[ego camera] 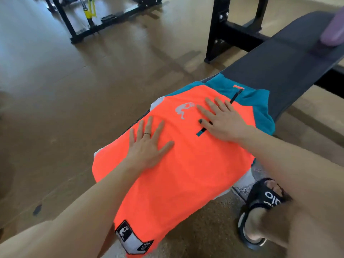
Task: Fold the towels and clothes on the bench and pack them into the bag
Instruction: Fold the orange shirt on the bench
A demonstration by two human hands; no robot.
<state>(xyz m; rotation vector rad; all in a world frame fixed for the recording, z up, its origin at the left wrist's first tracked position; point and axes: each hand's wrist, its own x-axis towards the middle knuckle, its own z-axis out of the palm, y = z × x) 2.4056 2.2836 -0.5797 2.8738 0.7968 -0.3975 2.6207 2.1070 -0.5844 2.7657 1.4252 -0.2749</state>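
1. A single head-worn view looks forward and steeply down from above the near end of the desk.
2. It sits close over the orange shirt, arms entering from the bottom edge.
3. The wide lens also takes in the floor and a sandalled foot.

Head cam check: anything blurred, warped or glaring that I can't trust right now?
Head view: the orange shirt and both flat hands, left and right, read sharp; the purple object at the bench's far end is smeared; wide-angle bending at the edges; soft sheen on the floor, no harsh glare.
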